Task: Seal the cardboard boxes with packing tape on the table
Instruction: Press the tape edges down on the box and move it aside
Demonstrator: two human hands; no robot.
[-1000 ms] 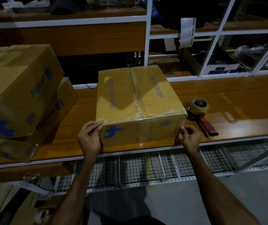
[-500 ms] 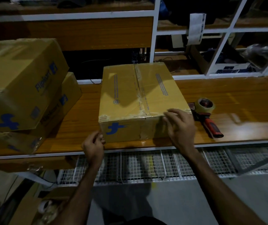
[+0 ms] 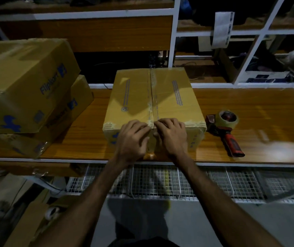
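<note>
Where printing can be read, the word "Flipkart" is seen in blue on the side of the upper box [image 3: 25, 86] of the stack at the left end of the desk [image 3: 249, 107], and it is repeated, less sharply, on the lower box [image 3: 68, 111] beneath it; a blue logo mark is shown near each box's front corner. Lines of small blue print are carried on the top flaps of the middle box [image 3: 153, 98], but they are too small to be read. That box is set at the desk's front edge, with clear tape laid along its centre seam. Over the front end of that seam the left hand [image 3: 133, 139] and the right hand [image 3: 171, 136] are placed side by side, fingers bent over the top front edge and pressed on the tape, nothing being gripped. Just beside the box, toward the desk's right end, a tape dispenser [image 3: 226, 129] with a red handle is laid flat.
</note>
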